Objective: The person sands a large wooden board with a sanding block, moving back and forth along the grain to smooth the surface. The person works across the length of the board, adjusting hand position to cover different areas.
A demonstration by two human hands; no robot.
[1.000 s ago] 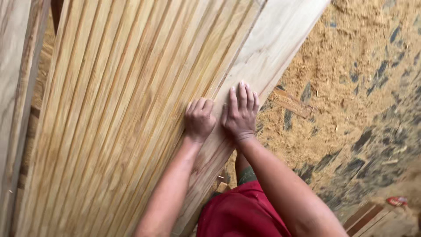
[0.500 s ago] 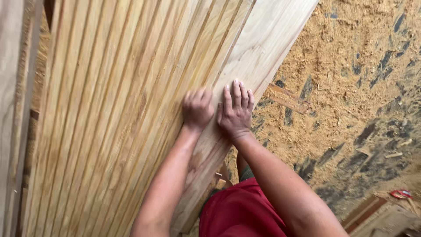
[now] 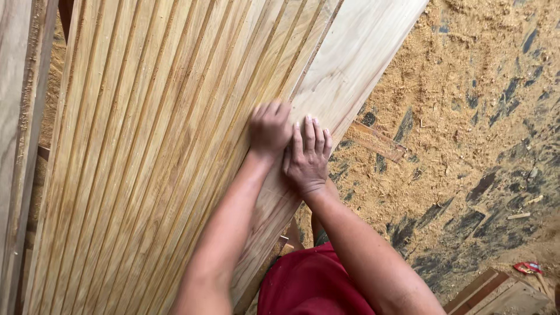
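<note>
1. A stack of thin wood strips [image 3: 157,151] stands on edge, filling the left and centre of the frame and running from lower left to upper right. The strips sit packed face to face, so only their narrow edges show as parallel lines.
2. A wide plank [image 3: 350,64] lies against the right side of the stack, its flat pale face turned up; it seems to serve as the outer board closing the pack.
3. Left hand [image 3: 269,127], centre frame: fingers curled into a loose fist, knuckles bearing down where the last strips meet the plank. It clasps nothing; it presses.
4. Right hand [image 3: 307,156], just beside and touching the left: palm flat, fingers spread on the plank, grasping nothing. Flat pressure likely keeps the plank tight to the strips.
5. Floor [image 3: 466,116], right half: thick sawdust over dark ground, a wood offcut [image 3: 379,142] near the plank's edge.
6. Lower right corner: a small red object [image 3: 528,268], too small to identify, beside more boards [image 3: 496,294].
</note>
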